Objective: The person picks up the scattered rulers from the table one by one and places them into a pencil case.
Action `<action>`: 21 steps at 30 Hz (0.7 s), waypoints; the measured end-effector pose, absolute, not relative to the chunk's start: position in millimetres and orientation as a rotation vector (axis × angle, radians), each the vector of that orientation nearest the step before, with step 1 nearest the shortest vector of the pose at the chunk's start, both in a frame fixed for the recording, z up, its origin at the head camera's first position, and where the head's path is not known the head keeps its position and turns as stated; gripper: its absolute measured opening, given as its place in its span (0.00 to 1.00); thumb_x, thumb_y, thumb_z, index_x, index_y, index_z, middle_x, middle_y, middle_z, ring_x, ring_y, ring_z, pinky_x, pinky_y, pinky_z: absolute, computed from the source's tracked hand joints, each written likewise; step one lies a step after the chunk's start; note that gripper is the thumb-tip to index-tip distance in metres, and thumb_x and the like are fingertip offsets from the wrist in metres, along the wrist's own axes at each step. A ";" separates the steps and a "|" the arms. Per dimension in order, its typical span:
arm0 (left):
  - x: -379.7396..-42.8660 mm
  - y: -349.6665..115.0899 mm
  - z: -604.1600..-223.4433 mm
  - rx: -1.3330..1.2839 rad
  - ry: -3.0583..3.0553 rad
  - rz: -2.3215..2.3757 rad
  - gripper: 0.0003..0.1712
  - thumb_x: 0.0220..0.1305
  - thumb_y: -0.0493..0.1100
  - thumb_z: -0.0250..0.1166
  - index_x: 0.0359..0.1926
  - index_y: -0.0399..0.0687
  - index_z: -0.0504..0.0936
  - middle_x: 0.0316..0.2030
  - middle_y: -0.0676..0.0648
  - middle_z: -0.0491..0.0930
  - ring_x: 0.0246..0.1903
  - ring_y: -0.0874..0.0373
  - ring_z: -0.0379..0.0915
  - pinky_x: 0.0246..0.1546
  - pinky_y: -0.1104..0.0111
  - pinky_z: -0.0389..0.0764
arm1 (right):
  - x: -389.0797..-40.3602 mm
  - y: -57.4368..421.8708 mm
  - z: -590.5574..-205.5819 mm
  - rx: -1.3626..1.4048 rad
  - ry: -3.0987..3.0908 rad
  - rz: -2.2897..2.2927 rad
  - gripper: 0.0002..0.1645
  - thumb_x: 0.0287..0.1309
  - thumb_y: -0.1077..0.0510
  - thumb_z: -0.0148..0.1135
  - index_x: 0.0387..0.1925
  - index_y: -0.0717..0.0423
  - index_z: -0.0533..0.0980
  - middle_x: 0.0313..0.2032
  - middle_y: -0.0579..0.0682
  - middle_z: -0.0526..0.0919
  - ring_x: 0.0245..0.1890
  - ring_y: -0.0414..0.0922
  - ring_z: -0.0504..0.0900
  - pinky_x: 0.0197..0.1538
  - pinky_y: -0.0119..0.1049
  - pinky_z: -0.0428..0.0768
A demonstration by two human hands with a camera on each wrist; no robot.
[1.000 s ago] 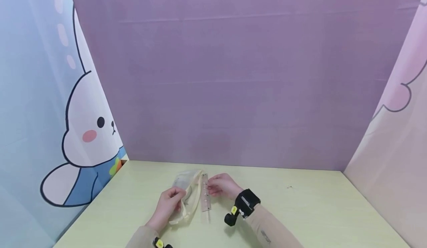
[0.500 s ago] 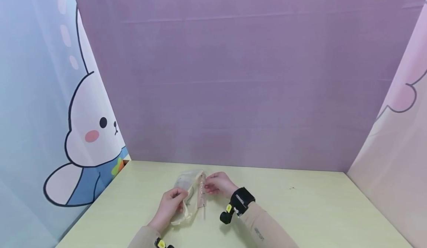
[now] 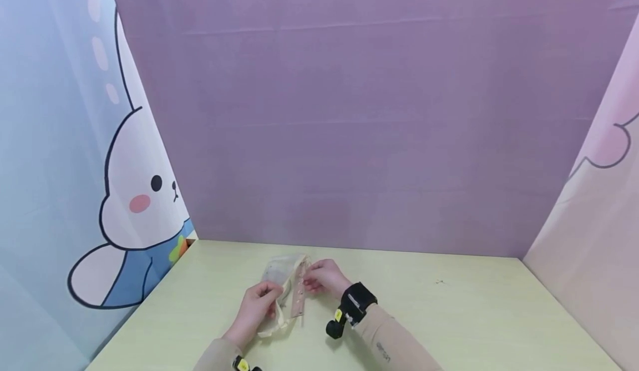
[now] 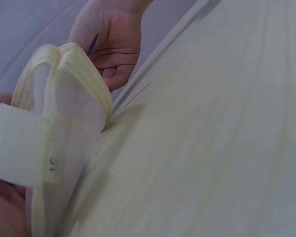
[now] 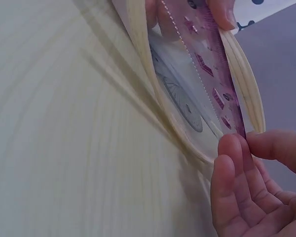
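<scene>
A translucent zip pouch (image 3: 277,271) with cream trim lies on the table, its mouth spread apart. My left hand (image 3: 257,309) pinches the near side of its rim. A clear pinkish ruler (image 3: 298,298) with shape cutouts stands at the mouth, and my right hand (image 3: 326,277) pinches one end between thumb and fingers. In the right wrist view the ruler (image 5: 207,64) extends between the pouch's two zip edges. Behind it, inside the pouch, shows a clear flat piece (image 5: 180,101) with a round printed scale, like a protractor. A pale tab (image 4: 18,145) sticks out beside my left hand.
The pale wood-grain table (image 3: 449,321) reaches back to a purple cloth backdrop (image 3: 339,138). Cloth with a cartoon rabbit (image 3: 137,193) hangs at the left, pink cloth (image 3: 594,216) at the right. A small dark mark (image 3: 440,281) shows on the table.
My right hand has moved slightly left with the ruler, from beside the pouch to its opening. The left hand keeps its grip on the rim.
</scene>
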State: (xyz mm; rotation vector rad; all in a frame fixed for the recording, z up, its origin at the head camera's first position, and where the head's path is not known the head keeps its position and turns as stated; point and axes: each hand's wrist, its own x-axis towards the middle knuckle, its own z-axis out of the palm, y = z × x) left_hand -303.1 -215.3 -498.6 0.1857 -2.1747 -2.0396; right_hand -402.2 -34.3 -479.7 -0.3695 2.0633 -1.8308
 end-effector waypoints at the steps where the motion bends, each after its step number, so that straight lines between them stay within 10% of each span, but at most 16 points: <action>1: -302.9 -215.5 -498.4 0.187 -2.178 -2.042 0.11 0.62 0.37 0.64 0.36 0.29 0.78 0.18 0.50 0.69 0.17 0.61 0.64 0.18 0.73 0.71 | -402.2 -36.1 -480.3 -0.367 2.067 -1.830 0.12 0.54 0.68 0.63 0.40 0.73 0.76 0.25 0.55 0.84 0.18 0.40 0.80 0.26 0.35 0.82; 21: -303.6 -215.8 -500.6 0.149 -2.178 -2.051 0.10 0.62 0.37 0.63 0.36 0.30 0.79 0.19 0.50 0.69 0.18 0.60 0.65 0.19 0.73 0.72 | -395.4 -64.6 -487.1 -0.328 2.270 -1.708 0.06 0.51 0.69 0.67 0.32 0.64 0.77 0.19 0.53 0.82 0.15 0.40 0.78 0.19 0.32 0.79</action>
